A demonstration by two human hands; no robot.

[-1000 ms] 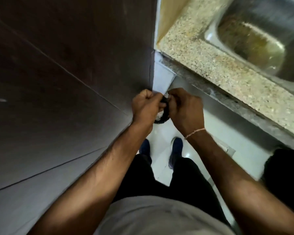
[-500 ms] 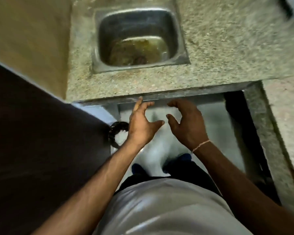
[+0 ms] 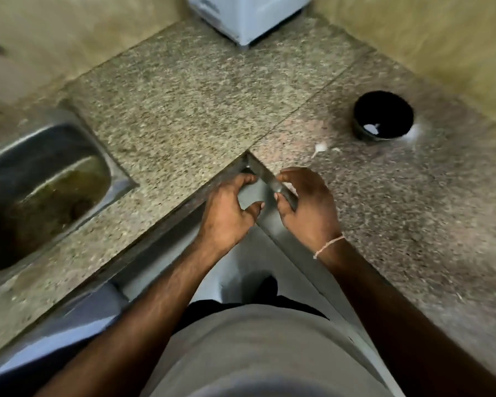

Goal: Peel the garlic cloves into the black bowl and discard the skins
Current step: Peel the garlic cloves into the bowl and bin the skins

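Note:
The black bowl (image 3: 383,116) stands on the granite counter (image 3: 413,210) at the right, with something white in its bottom. A garlic clove with a thin stem (image 3: 320,147) and a small scrap of skin (image 3: 336,149) lie on the counter left of the bowl. My left hand (image 3: 229,213) and my right hand (image 3: 309,207) hover side by side at the inner corner of the counter's edge. Both have loosely curled fingers and hold nothing. The right hand is a short way below the clove.
A steel sink (image 3: 40,184) with brownish water sits in the counter at the left. A pale blue-white appliance (image 3: 246,15) stands at the back. Tan walls close the counter at the rear and right. The floor and my dark shoe (image 3: 268,286) show below.
The view has swung right from the dark cabinet and floor to the counter corner. A second ago both hands gripped a dark object with white bits; now they hold nothing.

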